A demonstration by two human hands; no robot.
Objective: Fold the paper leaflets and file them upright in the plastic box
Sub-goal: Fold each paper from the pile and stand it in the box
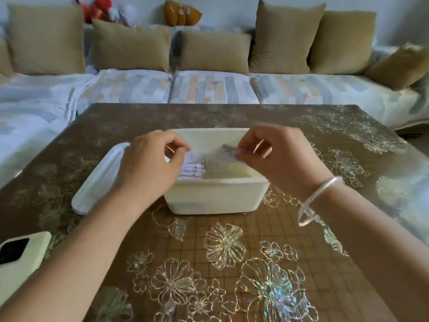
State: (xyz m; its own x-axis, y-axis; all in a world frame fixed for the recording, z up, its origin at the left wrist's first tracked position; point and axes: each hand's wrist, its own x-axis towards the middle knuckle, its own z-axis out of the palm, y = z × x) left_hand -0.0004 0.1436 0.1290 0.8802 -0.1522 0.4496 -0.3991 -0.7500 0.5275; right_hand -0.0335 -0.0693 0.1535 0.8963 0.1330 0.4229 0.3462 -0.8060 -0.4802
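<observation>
A white plastic box (216, 196) stands in the middle of the table, open at the top. Several folded leaflets (192, 171) stand packed at its left end. Over the box, both hands hold one printed paper leaflet (212, 156) by its ends. My left hand (151, 163) pinches the left end, partly hiding the packed leaflets. My right hand (276, 156) pinches the right end between thumb and forefinger. A pale bangle sits on the right wrist. The leaflet is blurred, so its folds are unclear.
The box's white lid (97, 180) lies flat just left of the box. A phone in a pale green case (21, 254) rests at the table's left front. The table (232, 263) has a brown flowered cover. A sofa with tan cushions (216, 52) runs behind it.
</observation>
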